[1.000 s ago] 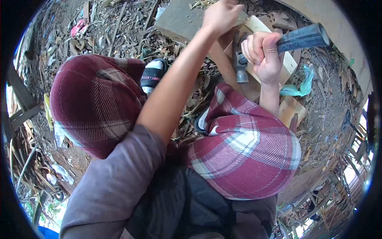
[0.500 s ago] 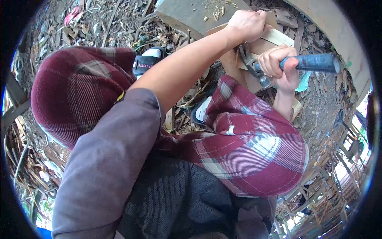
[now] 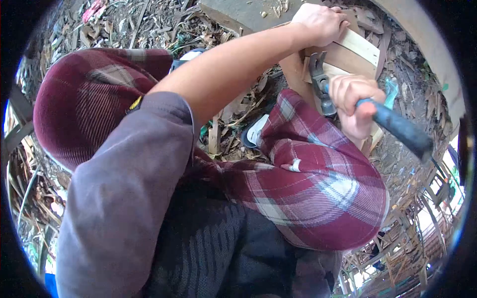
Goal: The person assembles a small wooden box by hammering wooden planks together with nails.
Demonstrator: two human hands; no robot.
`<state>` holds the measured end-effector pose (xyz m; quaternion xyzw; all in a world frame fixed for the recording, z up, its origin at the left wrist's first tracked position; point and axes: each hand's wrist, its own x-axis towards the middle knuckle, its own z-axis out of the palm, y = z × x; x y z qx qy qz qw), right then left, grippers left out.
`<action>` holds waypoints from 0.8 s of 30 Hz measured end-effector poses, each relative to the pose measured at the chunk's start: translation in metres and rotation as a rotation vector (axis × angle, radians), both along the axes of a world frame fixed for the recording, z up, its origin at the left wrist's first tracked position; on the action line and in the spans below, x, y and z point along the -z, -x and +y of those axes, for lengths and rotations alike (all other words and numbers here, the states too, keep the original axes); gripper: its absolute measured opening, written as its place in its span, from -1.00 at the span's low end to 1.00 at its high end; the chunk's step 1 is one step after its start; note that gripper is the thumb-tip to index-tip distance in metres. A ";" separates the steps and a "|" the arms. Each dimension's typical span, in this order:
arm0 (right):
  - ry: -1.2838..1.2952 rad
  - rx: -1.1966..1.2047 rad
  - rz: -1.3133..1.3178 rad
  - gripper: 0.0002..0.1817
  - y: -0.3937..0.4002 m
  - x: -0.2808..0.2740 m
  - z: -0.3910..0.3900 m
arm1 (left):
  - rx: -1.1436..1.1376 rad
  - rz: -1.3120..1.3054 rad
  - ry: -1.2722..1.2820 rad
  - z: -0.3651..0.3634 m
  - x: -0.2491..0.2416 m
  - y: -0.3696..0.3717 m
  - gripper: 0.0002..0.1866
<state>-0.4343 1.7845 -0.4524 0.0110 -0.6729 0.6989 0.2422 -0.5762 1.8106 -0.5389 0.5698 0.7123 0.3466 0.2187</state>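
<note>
My right hand (image 3: 355, 99) is wrapped around the blue handle of a claw hammer (image 3: 403, 128), close to its head. The metal head, with the claw pointing up, is just left of the fingers and beside some pale wooden boards. My left hand (image 3: 322, 24) reaches across at the top of the view, its fingers curled over the upper end of a light wood strip (image 3: 361, 47). The strip lies against a wider brown board (image 3: 345, 59). The left palm and the fingertips' undersides are hidden. I cannot make out a nail.
A flat grey slab (image 3: 238, 14) with wood chips on it lies at the top. My knees in plaid cloth (image 3: 323, 198) rise on both sides of my feet. Wood scraps and litter cover the ground (image 3: 164, 27). A curved pale edge (image 3: 422, 44) runs along the upper right.
The hammer's handle end has swung downward, and my right hand has moved slightly right and down with it. My left hand and the boards have shifted a little right and up in view.
</note>
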 end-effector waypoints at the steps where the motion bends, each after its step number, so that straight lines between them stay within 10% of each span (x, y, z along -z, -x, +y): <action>1: -0.030 0.003 0.027 -0.39 -0.002 -0.003 0.000 | 0.035 -0.106 0.075 -0.004 -0.018 0.005 -0.55; 9: -0.111 0.108 -0.105 -0.47 -0.014 -0.011 -0.008 | -0.077 0.289 0.003 0.002 0.002 -0.001 -0.55; 17: -0.121 0.004 -0.667 -0.54 -0.014 -0.049 0.005 | -0.156 0.127 0.093 0.004 -0.009 -0.002 -0.59; 24: 0.080 0.870 -0.220 -0.66 0.016 -0.003 -0.056 | -0.199 -0.028 -0.020 0.010 0.000 0.007 -0.55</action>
